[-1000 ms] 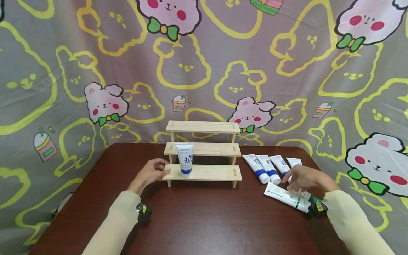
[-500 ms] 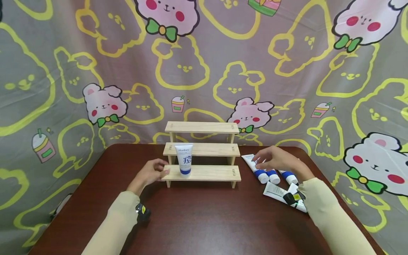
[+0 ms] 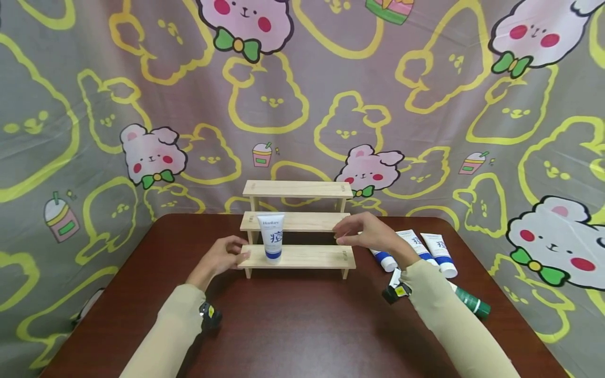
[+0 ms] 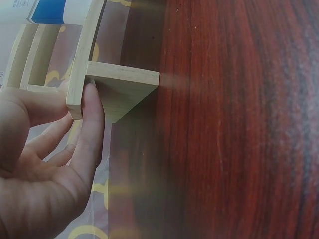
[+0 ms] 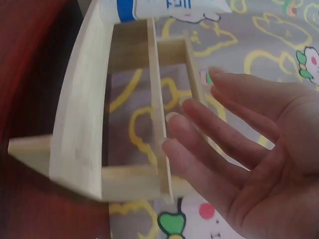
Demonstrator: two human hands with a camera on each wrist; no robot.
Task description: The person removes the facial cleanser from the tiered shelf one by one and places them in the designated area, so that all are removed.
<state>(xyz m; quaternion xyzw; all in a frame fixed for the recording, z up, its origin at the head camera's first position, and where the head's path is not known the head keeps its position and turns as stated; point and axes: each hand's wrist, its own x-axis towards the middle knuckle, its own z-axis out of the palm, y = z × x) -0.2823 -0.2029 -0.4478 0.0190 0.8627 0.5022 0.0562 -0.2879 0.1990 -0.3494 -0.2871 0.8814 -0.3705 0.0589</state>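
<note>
A three-step wooden display shelf (image 3: pixel 307 256) stands on the table. On its bottom step, toward the left, a white cream tube (image 3: pixel 272 239) with a blue cap end stands upright, cap down. My left hand (image 3: pixel 221 261) pinches the left end of the bottom step. In the left wrist view its thumb lies above the board and a finger (image 4: pixel 89 132) beneath. My right hand (image 3: pixel 366 233) holds nothing and is at the shelf's right end, beside the middle step. In the right wrist view its fingers (image 5: pixel 219 134) are spread and slightly bent near the middle board (image 5: pixel 158 99).
Several white-and-blue tubes lie on the table to the right, including one at the far right (image 3: pixel 439 254), partly hidden by my right arm. A green-capped tube (image 3: pixel 472 302) lies in front of them under the forearm. A patterned cloth (image 3: pixel 293 105) hangs behind the table.
My right hand has moved left from above the lying tubes to the shelf's right end, uncovering the far-right tube and the green cap. The left hand keeps its grip on the shelf.
</note>
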